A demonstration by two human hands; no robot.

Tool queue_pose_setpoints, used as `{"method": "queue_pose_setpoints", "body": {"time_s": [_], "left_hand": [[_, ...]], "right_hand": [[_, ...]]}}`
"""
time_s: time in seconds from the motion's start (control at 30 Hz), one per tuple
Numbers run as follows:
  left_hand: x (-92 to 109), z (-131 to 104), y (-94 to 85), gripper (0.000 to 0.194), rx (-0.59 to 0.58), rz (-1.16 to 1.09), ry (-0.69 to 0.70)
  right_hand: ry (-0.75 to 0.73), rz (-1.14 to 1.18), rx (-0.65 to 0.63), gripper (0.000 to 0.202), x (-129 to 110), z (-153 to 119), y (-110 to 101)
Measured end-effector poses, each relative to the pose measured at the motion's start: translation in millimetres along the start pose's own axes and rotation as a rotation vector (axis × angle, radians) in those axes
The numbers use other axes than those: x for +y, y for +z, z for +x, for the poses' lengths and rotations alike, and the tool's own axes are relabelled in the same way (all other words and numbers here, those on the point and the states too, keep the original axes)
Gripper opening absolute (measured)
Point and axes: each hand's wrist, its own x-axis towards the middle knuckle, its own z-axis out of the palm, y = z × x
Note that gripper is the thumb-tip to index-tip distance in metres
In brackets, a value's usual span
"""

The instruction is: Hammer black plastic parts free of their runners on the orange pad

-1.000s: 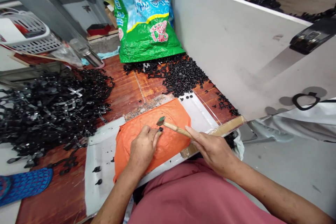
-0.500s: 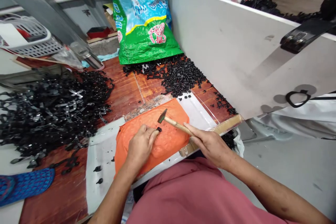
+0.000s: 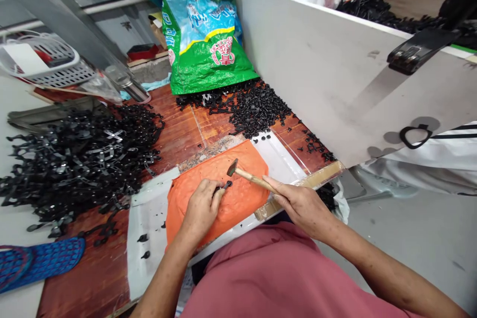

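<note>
Over an orange cloth pad [image 3: 246,159], my left hand [image 3: 203,203] pinches a small black part [image 3: 225,185] between thumb and fingers; the part's round end points right. My right hand [image 3: 298,201] grips the wooden handle of a small hammer [image 3: 251,178]. The hammer's metal head is above the pad, just up and right of the black part, and does not touch it. A large heap of black linked parts [image 3: 82,159] lies at the left. Small black pieces [image 3: 259,109] are piled beyond the pad.
A green and blue bag [image 3: 212,35] stands behind the small pile. A grey-white panel [image 3: 316,69] with a black clamp [image 3: 417,52] rises at the right. At the left are a white basket [image 3: 55,67], a metal flask [image 3: 130,87] and a blue woven item [image 3: 52,261].
More of the black part now shows beyond my left fingertips. The hammer head has shifted slightly down and right. The camera view has turned a little.
</note>
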Motion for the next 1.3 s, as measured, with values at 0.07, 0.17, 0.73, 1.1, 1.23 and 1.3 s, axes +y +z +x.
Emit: {"method": "queue_pose_setpoints", "body": {"time_s": [0.07,0.17,0.73,1.1,1.23,1.3], "left_hand": [[-1,-1,2.5,0.023,0.003,0.018,0.009],[-3,-2,4.5,0.023,0.017,0.044,0.01],[10,-10,-16.3,0.042,-0.077,-0.915,-0.337],[55,-24,-22.9,0.05,-0.128,-1.298,-0.377],[58,-28,-19.7,0.051,-0.157,-1.271,-0.382],[59,-29,-18.7,0.05,-0.14,-1.212,-0.357]], "right_hand": [[-0.026,-0.046,-0.008,0.054,-2,0,2],[-0.059,-0.121,-0.05,0.053,-3,-1,9],[0.023,-0.24,0.103,0.037,11,41,8],[-0.06,0.854,0.148,0.017,-64,73,19],[-0.063,1.054,0.143,0.012,-71,80,30],[-0.085,1.032,0.18,0.007,-72,80,31]]}}
